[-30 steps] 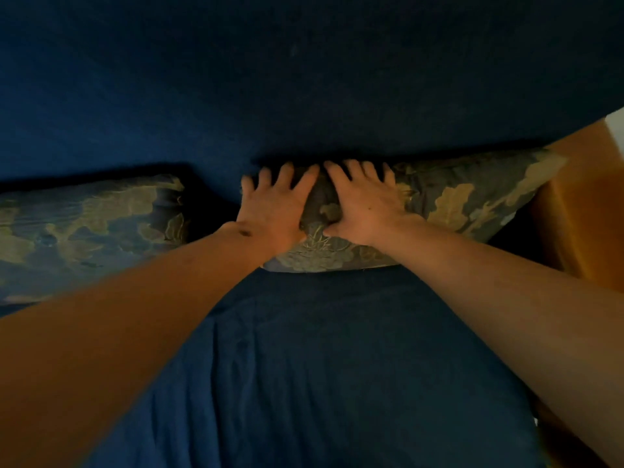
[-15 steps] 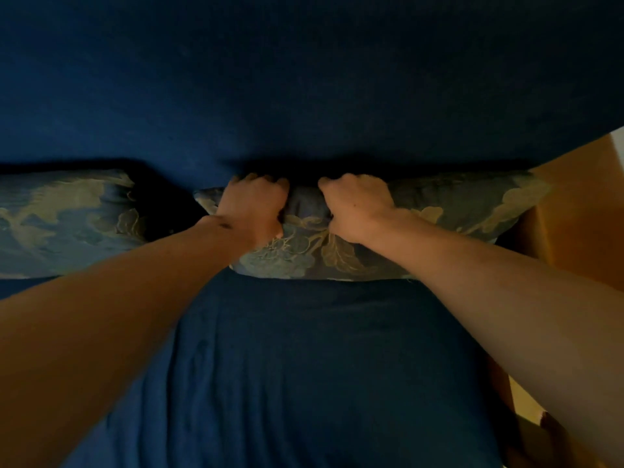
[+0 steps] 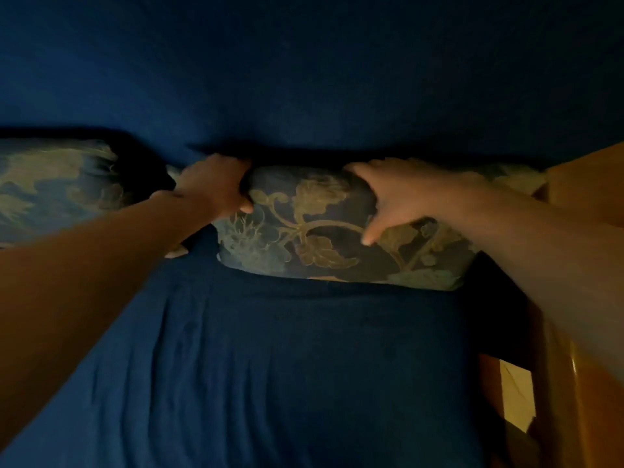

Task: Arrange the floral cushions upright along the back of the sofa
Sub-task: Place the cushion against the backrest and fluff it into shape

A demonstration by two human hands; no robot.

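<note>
A dark floral cushion (image 3: 324, 231) with gold leaf patterns stands against the dark blue sofa back (image 3: 304, 79), right of centre on the seat. My left hand (image 3: 216, 187) grips its upper left end, fingers curled over the top edge. My right hand (image 3: 401, 194) clasps the top edge further right, thumb down on the front face. A second floral cushion (image 3: 57, 187) leans against the sofa back at the far left, apart from the first by a dark gap.
The blue sofa seat (image 3: 287, 383) spreads toward me, its cover wrinkled. A wooden armrest (image 3: 587, 184) runs along the right side, with a light patch of floor (image 3: 516, 396) showing beside it.
My hands went from pressing flat on the cushion to gripping its top edge. They have spread apart along it, and the cushion's front face has turned more toward me.
</note>
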